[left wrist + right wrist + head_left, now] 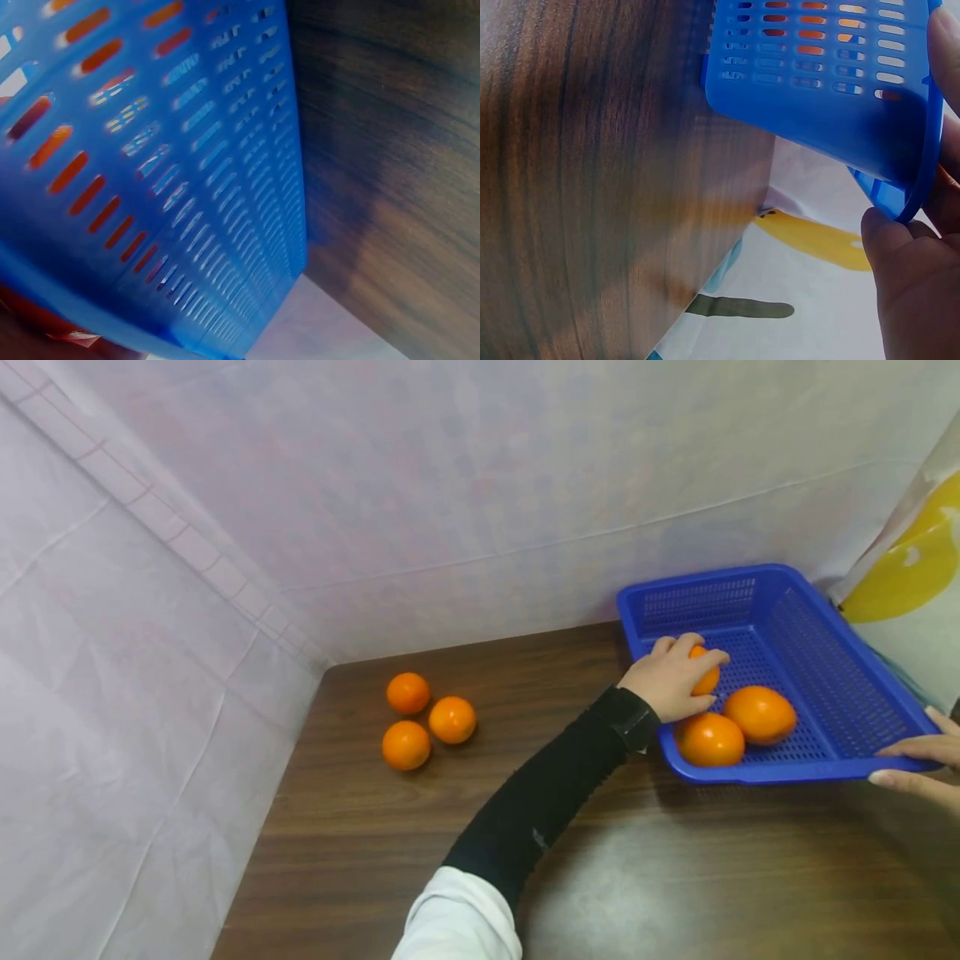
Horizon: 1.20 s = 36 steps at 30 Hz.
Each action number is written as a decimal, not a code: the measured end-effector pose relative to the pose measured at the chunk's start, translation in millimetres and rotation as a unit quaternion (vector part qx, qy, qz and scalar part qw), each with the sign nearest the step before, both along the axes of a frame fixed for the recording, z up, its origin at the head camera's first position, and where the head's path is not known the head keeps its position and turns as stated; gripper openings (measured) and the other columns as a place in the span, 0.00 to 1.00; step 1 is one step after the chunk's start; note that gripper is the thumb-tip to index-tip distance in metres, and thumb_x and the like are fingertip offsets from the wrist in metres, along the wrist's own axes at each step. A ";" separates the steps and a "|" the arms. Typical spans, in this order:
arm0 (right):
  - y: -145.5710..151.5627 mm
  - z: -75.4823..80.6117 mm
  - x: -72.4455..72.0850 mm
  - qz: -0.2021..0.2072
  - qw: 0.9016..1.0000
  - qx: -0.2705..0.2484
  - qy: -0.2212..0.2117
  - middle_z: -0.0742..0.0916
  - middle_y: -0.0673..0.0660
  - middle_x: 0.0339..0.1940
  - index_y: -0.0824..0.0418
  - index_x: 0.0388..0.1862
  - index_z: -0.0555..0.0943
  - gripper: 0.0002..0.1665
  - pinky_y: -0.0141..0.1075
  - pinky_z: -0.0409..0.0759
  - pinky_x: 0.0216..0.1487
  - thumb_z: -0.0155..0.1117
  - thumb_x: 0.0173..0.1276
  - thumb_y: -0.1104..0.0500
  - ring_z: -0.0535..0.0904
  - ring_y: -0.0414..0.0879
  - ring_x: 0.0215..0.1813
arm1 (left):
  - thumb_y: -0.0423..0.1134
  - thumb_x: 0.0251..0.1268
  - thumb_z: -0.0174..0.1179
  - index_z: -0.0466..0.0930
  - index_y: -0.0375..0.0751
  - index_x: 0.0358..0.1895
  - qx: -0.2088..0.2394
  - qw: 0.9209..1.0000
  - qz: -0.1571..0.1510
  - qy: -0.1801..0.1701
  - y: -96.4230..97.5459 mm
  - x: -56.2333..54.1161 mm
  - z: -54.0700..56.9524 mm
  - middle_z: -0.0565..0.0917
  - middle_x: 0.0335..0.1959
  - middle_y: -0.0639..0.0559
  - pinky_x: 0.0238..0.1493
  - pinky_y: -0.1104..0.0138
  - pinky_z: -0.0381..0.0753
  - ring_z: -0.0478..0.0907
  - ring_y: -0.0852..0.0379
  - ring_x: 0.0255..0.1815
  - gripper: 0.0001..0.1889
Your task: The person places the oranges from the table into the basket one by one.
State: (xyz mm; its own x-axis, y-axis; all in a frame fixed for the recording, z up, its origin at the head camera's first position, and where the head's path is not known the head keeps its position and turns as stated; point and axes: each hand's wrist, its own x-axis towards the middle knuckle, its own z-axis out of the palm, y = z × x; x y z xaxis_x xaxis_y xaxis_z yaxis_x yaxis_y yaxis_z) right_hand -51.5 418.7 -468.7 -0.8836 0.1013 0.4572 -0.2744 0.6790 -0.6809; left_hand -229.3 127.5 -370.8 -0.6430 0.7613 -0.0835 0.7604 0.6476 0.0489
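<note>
In the head view my left hand (670, 678) reaches over the left rim of a blue plastic basket (817, 770), its fingers curved round an orange (705, 672). Part of that orange is hidden under the fingers. Two more oranges lie in the basket close by: one orange (710, 740) in the near left corner, another orange (760, 715) beside it. At the near right corner my right hand (926, 760) pinches the basket rim between thumb and fingers. The right wrist view shows this grip, with the thumb (891, 232) against the rim. Slotted basket wall (187, 172) fills much of the left wrist view.
Three oranges (453, 720) sit grouped on the left part of the brown wooden table (360, 852). Pale sheeting (480, 510) hangs behind the table and along its left side. A yellow printed shape (911, 568) shows on the covering at the right.
</note>
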 end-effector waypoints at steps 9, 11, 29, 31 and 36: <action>-0.4 2.2 -4.4 0.021 0.998 0.018 0.049 0.77 0.11 0.40 0.37 0.34 0.86 0.36 0.17 0.45 0.76 0.76 0.41 0.79 0.66 0.10 0.59 | 0.62 0.73 0.53 0.58 0.75 0.76 -0.021 0.999 -0.001 0.030 5.9 0.9 -8.2 0.57 0.80 0.59 0.60 0.66 0.78 0.62 0.52 0.75 0.30; -0.3 2.1 -4.2 0.022 0.998 0.017 0.052 0.77 0.11 0.40 0.35 0.35 0.85 0.37 0.17 0.45 0.76 0.76 0.41 0.79 0.66 0.10 0.59 | 0.63 0.73 0.53 0.58 0.76 0.76 -0.027 0.999 -0.002 0.035 6.8 1.4 -9.1 0.57 0.80 0.59 0.60 0.67 0.78 0.62 0.52 0.75 0.30; -7.5 4.9 -5.0 0.027 0.995 0.001 0.096 0.81 0.16 0.41 0.44 0.33 0.87 0.32 0.22 0.49 0.78 0.77 0.39 0.79 0.73 0.12 0.54 | 0.70 0.72 0.46 0.56 0.79 0.75 -0.060 0.998 0.024 0.021 13.3 -0.1 -13.3 0.63 0.75 0.62 0.66 0.68 0.72 0.66 0.58 0.70 0.30; -8.0 5.8 -5.0 0.027 0.995 0.002 0.098 0.81 0.16 0.41 0.43 0.34 0.87 0.32 0.22 0.49 0.78 0.77 0.39 0.79 0.74 0.12 0.53 | 0.70 0.71 0.45 0.56 0.80 0.75 -0.066 0.997 0.030 0.020 14.7 -0.9 -14.3 0.63 0.75 0.63 0.66 0.68 0.72 0.66 0.59 0.69 0.30; -5.6 6.1 -4.3 0.025 0.996 0.009 0.090 0.80 0.15 0.40 0.47 0.32 0.87 0.29 0.21 0.49 0.78 0.77 0.38 0.80 0.73 0.11 0.52 | 0.71 0.72 0.42 0.55 0.81 0.75 -0.081 0.996 0.033 0.024 17.7 -1.3 -16.3 0.64 0.74 0.64 0.66 0.69 0.71 0.67 0.62 0.69 0.29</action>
State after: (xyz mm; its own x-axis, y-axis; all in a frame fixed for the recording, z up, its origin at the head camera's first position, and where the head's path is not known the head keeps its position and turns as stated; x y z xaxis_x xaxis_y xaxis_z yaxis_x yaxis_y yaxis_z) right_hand -55.8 413.1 -462.6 -0.7912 0.0497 0.6096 -0.4240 0.6738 -0.6052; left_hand -230.6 145.2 -387.1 -0.6980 0.6957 -0.1695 0.7143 0.6932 -0.0960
